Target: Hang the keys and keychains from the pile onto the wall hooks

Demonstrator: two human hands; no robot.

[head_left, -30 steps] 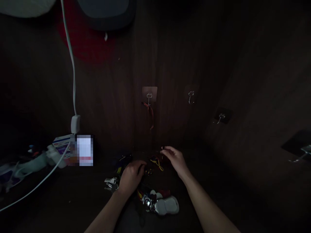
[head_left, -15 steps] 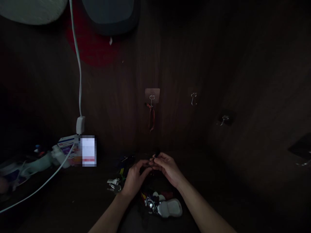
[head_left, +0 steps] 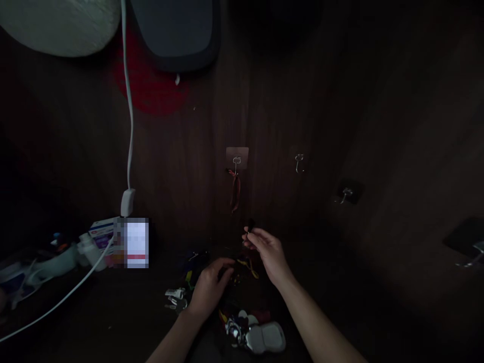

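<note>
My right hand (head_left: 267, 250) is raised over the dark surface, thumb and fingers pinched on a small dark object (head_left: 251, 225) whose top sticks up above the fingertips; its kind does not show. My left hand (head_left: 210, 283) rests low with thumb and forefinger apart, nothing seen between them. Just beyond its fingertips lies a dark strap with yellow parts (head_left: 249, 267). Left of that hand are silver keys (head_left: 177, 298) and a green-yellow piece (head_left: 188, 276). Between my forearms sits a key bunch (head_left: 235, 330) with a grey, rounded fob (head_left: 266, 338).
A reddish loop (head_left: 235, 194) hangs from a wall hook (head_left: 236, 160). More metal hooks (head_left: 299, 162) line the wall to the right. At left, a white cable (head_left: 130, 126) drops past a lit, blurred-out screen (head_left: 136, 243), a white bottle (head_left: 89, 250) and a box (head_left: 104, 229).
My hands have come apart. The right one has risen slightly with the small dark object, while the left stays low with its fingers free. The view has tilted up a little.
</note>
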